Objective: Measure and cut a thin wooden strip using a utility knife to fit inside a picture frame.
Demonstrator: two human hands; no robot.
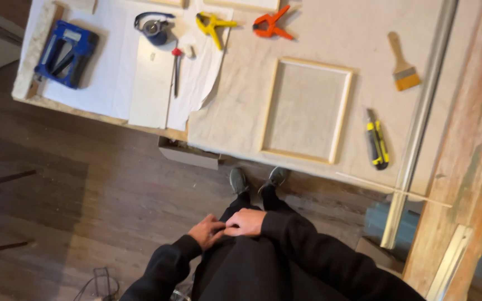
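Left hand touching right hand, against black trousers.

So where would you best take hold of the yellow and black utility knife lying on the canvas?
Grip the utility knife around the thick yellow middle of its body, probably coming straight down from above. It lies flat on the canvas, lengthwise toward the table edge, with bare cloth on both long sides. Which end holds the blade cannot be told.
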